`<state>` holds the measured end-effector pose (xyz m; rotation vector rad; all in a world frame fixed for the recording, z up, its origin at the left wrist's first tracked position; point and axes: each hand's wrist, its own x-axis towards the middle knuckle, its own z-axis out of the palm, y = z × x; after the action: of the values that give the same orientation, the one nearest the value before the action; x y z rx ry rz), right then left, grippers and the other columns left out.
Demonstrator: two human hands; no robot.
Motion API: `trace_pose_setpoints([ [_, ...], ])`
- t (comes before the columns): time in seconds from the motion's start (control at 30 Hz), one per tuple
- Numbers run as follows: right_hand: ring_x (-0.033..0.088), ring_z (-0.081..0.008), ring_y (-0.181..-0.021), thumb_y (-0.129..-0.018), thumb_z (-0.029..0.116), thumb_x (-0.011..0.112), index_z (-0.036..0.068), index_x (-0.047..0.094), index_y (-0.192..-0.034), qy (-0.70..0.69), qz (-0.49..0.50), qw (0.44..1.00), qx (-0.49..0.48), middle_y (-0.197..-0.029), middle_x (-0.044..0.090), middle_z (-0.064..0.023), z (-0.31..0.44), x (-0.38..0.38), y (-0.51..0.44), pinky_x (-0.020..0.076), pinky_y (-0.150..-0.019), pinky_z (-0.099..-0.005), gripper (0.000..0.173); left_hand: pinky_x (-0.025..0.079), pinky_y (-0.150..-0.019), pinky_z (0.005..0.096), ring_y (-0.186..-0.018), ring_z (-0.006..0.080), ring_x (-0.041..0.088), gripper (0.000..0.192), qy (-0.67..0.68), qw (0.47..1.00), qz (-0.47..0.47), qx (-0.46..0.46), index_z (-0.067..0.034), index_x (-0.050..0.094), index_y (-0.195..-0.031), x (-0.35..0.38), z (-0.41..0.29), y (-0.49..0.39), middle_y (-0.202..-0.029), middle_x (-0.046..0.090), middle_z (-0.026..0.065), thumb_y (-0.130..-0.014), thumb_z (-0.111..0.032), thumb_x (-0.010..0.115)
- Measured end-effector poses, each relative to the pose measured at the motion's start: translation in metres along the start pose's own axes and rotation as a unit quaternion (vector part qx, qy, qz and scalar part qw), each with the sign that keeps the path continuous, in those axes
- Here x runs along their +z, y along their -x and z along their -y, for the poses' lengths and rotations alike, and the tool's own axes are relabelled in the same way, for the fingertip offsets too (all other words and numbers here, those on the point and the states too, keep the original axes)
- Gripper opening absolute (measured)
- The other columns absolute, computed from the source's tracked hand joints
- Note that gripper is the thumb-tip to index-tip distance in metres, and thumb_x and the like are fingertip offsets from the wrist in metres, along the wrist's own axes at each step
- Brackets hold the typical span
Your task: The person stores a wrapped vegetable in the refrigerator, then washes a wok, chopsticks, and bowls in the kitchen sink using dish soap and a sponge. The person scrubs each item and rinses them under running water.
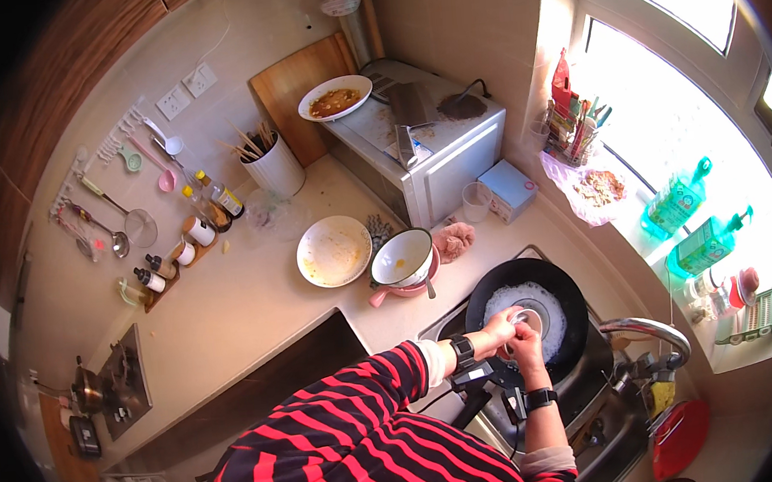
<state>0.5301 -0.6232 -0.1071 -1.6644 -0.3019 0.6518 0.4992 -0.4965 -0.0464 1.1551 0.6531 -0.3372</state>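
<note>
Both of my hands are over a black wok (pixel 481 295) that sits at the sink (pixel 621 439) with foamy suds (pixel 530 292) in it. My left hand (pixel 499 327) is closed on the near left side of a small white bowl (pixel 532 317). From below, my right hand (pixel 527 345) meets the same bowl, its fingers at the rim and inside; whether it holds a cloth cannot be seen. The outer wall of the bowl is mostly hidden by my hands.
Left of the wok are a stained plate (pixel 334 251), a bowl (pixel 394 267) on a pink pan (pixel 380 298) and a pink cloth (pixel 454 241). The faucet (pixel 654 327) arches at the wok's right. A countertop oven (pixel 460 148) and green pump bottles (pixel 705 245) stand beyond.
</note>
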Motion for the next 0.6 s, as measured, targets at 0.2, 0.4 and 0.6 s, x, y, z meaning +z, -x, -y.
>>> trace_pose_setpoints([
  [0.2,0.063,-0.0341,-0.086,-0.070,0.007,0.064,0.001,0.067,-0.093,0.452,-0.058,0.880,-0.130,-0.091,0.065,-0.0184,0.025,-0.009,-0.003,0.0497,-0.078,-0.0354,0.024,0.056,-0.074,0.0427,-0.113,0.0277,0.056,0.062,-0.171,0.982,-0.002,0.078,-0.012,0.049,-0.133,0.004,-0.006,0.001,-0.128,0.055,0.0140,-0.074,0.008,0.048],
  [0.4,0.060,-0.0354,-0.094,-0.070,0.006,0.065,0.004,0.067,-0.098,0.228,-0.021,0.945,-0.232,-0.102,0.063,-0.0158,0.022,-0.004,-0.005,0.0496,-0.080,-0.0378,0.028,0.056,-0.061,0.0489,-0.112,0.0333,0.055,0.065,-0.054,0.998,0.018,0.012,-0.012,0.043,-0.138,-0.003,-0.015,-0.002,-0.128,0.053,0.0149,-0.075,0.006,0.048],
  [0.6,0.058,-0.0363,-0.098,-0.070,0.008,0.066,0.005,0.065,-0.098,0.446,-0.011,0.871,-0.206,-0.106,0.060,-0.0181,0.032,-0.012,-0.008,0.0484,-0.082,-0.0406,0.029,0.056,-0.058,0.0518,-0.107,0.0338,0.058,0.058,-0.154,0.986,0.020,0.069,-0.015,0.044,-0.137,-0.001,-0.019,0.002,-0.128,0.054,0.0137,-0.081,-0.006,0.053],
])
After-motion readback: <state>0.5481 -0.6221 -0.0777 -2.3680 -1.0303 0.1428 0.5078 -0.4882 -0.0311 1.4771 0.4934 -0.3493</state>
